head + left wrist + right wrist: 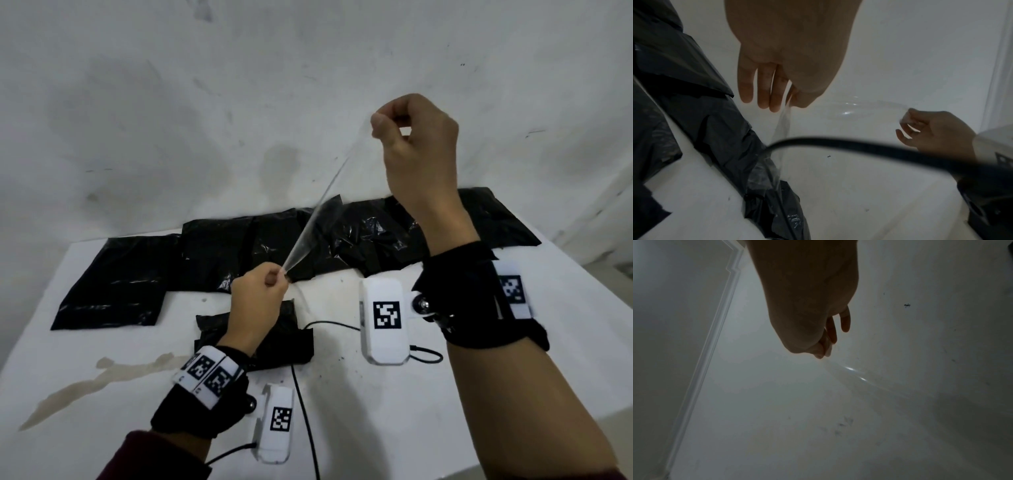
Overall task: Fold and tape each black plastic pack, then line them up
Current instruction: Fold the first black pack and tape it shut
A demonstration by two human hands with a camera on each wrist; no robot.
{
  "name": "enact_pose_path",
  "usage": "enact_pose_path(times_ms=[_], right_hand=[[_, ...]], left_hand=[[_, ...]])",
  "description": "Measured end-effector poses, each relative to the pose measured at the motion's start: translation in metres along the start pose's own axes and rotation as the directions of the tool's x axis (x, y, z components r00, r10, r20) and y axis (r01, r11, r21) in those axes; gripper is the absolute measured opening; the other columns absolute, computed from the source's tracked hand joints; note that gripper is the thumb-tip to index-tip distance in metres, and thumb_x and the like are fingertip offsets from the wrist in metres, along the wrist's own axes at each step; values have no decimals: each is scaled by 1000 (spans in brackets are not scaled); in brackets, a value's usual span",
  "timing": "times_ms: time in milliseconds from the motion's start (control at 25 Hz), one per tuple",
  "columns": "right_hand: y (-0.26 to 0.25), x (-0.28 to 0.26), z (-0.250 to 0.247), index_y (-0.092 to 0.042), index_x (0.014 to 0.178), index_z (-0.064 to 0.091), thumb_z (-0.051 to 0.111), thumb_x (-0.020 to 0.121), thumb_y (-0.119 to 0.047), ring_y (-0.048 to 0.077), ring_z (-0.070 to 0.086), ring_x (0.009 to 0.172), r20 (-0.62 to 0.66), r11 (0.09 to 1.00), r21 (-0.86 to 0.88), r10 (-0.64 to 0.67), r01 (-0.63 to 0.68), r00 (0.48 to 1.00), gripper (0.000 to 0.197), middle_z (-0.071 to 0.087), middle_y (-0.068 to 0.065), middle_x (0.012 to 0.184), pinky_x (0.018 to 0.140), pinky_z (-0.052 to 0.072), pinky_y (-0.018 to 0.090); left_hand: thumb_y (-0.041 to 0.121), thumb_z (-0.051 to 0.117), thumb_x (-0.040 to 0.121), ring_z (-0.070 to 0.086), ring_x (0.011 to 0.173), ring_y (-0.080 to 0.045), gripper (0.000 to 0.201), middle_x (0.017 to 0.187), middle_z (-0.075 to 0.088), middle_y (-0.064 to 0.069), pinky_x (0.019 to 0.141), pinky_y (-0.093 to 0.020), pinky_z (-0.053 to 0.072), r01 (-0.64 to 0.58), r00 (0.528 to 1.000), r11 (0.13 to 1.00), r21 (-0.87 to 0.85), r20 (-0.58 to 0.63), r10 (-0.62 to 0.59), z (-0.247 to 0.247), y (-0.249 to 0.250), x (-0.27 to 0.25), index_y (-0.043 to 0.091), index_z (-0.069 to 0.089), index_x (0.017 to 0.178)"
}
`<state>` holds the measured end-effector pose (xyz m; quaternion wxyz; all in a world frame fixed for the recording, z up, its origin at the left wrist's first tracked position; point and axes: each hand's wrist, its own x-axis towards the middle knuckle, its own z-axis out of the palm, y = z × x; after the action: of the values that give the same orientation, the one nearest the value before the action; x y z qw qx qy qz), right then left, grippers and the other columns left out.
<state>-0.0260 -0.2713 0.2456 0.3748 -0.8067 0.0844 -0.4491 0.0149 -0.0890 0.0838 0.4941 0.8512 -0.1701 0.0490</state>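
Note:
A strip of clear tape [317,212] stretches taut in the air between my two hands. My left hand [278,279] pinches its lower end just above a small folded black pack [291,337] on the white table [445,394]. My right hand [378,120] is raised high and pinches the upper end between thumb and forefinger. In the left wrist view the tape [785,123] hangs from my left hand [792,97] and curves across to my right hand [904,119]. The right wrist view shows my right hand [823,353] pinching the tape [853,371]. Several black packs [239,250] lie in a row along the table's far edge.
A flat black pack [113,284] lies at the far left. Black cables [305,411] run over the table near my wrists. A brownish stain [102,373] marks the table at front left. A white wall [239,102] rises right behind the packs.

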Motion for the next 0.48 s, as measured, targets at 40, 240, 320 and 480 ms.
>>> enact_pose_path(times_ms=[40,240,320,480], right_hand=[[2,-1,-1,-14,84,59,56,90,-14,12,60,81,-8,1000,-1,10,-10,1000,7,58,-11,74,77,45,18],[5,-11,4,-17,81,56,56,90,-13,15,61,81,-33,998,29,52,-51,998,9,55,-19,72,83,49,33],[6,-13,2,-18,81,56,56,90,-13,18,62,83,-66,997,35,74,-72,995,9,55,-18,72,84,49,35],[12,-10,-8,-17,83,56,56,90,-12,8,58,76,-143,995,22,103,-100,984,9,54,-17,71,79,47,21]], left_hand=[[8,58,85,50,53,-9,16,59,60,-2,52,-10,39,22,1000,1000,11,-15,-22,-1,0,2,7,64,71],[11,53,86,52,60,-18,25,67,62,-20,62,-27,51,302,953,946,-120,64,-297,6,-14,9,-6,62,70],[11,52,87,60,68,-21,24,71,65,-16,67,-36,54,461,887,855,-238,160,-433,7,-17,11,1,65,70],[11,52,85,57,63,-28,29,71,64,-26,66,-43,51,330,943,944,-30,65,-327,3,-21,15,-11,63,70]])
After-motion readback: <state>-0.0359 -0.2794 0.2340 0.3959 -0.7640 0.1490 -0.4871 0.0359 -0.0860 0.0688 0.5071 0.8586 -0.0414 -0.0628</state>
